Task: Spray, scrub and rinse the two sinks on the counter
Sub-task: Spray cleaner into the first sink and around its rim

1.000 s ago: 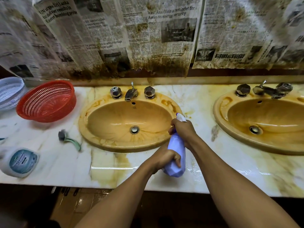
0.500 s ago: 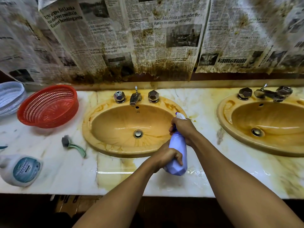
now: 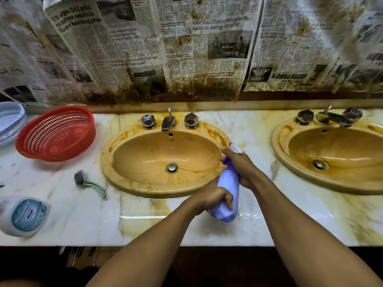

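Lavender spray bottle (image 3: 229, 184), held tilted above the front right rim of the left sink (image 3: 145, 154), its white nozzle end raised and turned toward the basin. My left grip (image 3: 213, 197) is closed round the lower body of the bottle, fingers curled across its front; my right grip (image 3: 238, 164) is closed round the neck and trigger head, with the forefinger lying along the top. The left sink is an oval, yellow-brown basin with streaked staining on its walls and rim and a metal drain (image 3: 172, 168) at its centre; a metal spout (image 3: 168, 124) flanked by two faceted knobs stands at its back edge. Right of the left sink, well apart, lies the right sink (image 3: 342, 150), of the same form and colour. Both are set in a marble desk (image 3: 87, 220), stained yellow around the left sink and wet in front of it. Just left of the left sink lies a small brush (image 3: 89, 183) with a green handle; farther left and back stands a tilted red basket (image 3: 56, 133), and beyond it a white basket (image 3: 10, 121). Left of and in front of the left sink lies a white cleaner bottle (image 3: 22, 216) on its side. Stained newspaper (image 3: 186, 48) hangs on the wall behind the left sink.
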A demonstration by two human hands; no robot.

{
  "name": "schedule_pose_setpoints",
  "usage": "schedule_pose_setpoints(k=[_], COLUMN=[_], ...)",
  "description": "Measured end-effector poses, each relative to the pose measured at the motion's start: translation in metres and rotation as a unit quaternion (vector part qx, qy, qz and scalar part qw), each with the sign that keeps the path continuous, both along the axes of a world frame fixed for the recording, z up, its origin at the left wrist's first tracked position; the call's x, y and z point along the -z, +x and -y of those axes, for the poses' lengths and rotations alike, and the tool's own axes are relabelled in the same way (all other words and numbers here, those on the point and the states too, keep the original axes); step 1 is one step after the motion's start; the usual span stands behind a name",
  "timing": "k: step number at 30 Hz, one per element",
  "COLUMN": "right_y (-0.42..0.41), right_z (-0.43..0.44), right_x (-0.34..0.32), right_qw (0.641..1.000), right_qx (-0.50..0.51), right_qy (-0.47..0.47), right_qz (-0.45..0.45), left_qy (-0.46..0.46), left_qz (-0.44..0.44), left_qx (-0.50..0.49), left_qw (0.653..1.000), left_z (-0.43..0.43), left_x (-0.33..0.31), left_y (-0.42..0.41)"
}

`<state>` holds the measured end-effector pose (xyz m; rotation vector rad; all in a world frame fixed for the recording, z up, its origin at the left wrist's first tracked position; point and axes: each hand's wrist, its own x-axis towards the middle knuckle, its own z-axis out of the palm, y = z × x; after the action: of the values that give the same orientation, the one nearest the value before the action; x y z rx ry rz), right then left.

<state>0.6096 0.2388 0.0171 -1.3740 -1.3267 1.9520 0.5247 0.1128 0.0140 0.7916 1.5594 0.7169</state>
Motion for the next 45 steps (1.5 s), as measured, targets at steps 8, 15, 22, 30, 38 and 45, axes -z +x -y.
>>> schedule_pose_setpoints(k=[8,15,22,30,38,45], right_y=[0.022,0.028,0.033,0.053,0.053,0.043], right_z=[0.000,-0.002,0.006,0.005,0.005,0.008], right_x=[0.008,0.028,0.016,0.019,0.024,0.007], right_qw=[0.999,0.995,0.999,0.999,0.994,0.998], right_qx=[0.024,0.026,0.012,0.013,0.003,-0.063], right_qy=[-0.018,-0.016,-0.014,-0.029,-0.031,-0.023], right_qz=[0.045,0.098,0.029,0.029,0.103,-0.005], left_qy=[-0.034,-0.037,-0.027,-0.038,-0.035,0.013], left_qz=[-0.012,-0.009,-0.018,-0.026,-0.033,-0.028], left_qx=[0.024,0.005,-0.007,0.010,-0.014,-0.043], left_qw=[0.999,0.999,0.999,0.999,0.999,0.999], left_z=[0.003,0.010,0.009,0.008,0.010,0.013], left_x=[0.004,0.006,0.004,0.005,0.015,0.016], left_y=[0.027,0.040,0.042,0.061,0.071,0.057])
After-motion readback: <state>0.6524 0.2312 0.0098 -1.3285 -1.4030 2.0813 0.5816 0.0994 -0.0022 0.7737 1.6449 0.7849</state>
